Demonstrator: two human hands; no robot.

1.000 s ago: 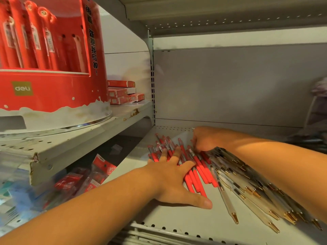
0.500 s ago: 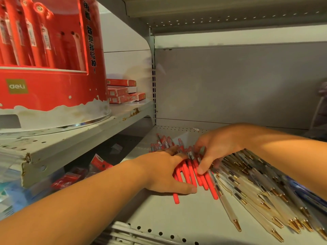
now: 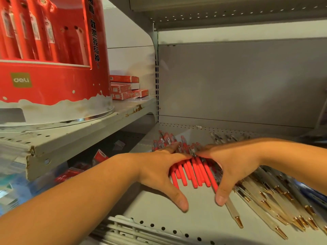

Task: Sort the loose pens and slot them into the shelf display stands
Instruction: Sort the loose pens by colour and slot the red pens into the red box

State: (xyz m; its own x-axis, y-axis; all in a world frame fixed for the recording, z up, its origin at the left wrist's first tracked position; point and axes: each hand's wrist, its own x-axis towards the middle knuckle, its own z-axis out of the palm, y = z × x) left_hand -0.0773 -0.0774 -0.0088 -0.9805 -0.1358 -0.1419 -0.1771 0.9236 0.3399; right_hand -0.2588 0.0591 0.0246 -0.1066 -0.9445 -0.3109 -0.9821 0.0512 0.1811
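Presently: bundle of red plastic pens (image 3: pixel 192 174), lying on grey perforated metal shelf (image 3: pixel 177 218), bracketed between left hand (image 3: pixel 159 170) and right hand (image 3: pixel 231 167). Fingers of both are laid fairly straight over the bundle, thumbs splayed, pressing rather than clasping. Frosted gold-tipped pens (image 3: pixel 265 200) just right. Round red display stand (image 3: pixel 53 76) on upper shelf (image 3: pixel 79 135), left.

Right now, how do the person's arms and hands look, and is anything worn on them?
The left forearm and the right forearm are bare to the frame edge: no sleeves. The left hand and the right hand have no gloves; no ring, watch or bracelet is visible. Thumbnails are short, unpainted.
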